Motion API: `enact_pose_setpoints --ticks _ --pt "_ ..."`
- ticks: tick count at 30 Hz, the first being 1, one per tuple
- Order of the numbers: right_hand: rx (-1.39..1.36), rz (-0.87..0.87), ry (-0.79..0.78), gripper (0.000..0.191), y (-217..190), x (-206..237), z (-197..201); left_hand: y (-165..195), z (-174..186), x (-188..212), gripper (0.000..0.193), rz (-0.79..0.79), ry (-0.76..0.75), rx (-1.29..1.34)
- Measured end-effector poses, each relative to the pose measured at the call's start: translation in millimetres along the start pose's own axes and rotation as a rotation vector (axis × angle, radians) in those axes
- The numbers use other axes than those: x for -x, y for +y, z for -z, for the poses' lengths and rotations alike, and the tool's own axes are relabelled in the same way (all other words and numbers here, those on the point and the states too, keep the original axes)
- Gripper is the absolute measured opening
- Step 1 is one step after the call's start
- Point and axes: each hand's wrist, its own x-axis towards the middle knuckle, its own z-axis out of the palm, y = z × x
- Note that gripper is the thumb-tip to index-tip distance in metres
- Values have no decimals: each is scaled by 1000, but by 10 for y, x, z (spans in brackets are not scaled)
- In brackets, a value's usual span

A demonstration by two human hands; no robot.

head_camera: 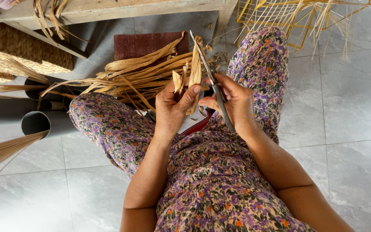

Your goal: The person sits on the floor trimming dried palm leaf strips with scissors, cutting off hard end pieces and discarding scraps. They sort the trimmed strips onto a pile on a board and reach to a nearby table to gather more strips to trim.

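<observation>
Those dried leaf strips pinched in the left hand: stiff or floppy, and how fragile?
The dried leaf strips probably flex yet hold shape: they stand upright above the left hand. Curled, frayed ends suggest they are light and tear easily. The right hand holds scissors against them.

Dried leaf strip [195, 71]: tan, papery, curling at tip; standing near upright, lower end lying pinched under thumb of left hand [173, 107]; shorter frayed pieces sticking up just beside it.

Scissors [213, 81]: long grey metal blades, slanting from upper left down to lower right; blades lying against right edge of strip; handle end sitting inside right hand [232, 103], mostly hidden.

Both hanging over lap, above bundle of like dried leaves.
</observation>
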Motion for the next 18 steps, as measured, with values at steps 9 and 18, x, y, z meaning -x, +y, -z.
enact_pose_setpoints --ticks 9,18 --pt "-113 -22 124 30 13 -106 185 -24 18 21 25 -54 -57 -70" --pt "-372 10 306 46 208 -238 683 1086 1025 -82 14 -668 386 -108"
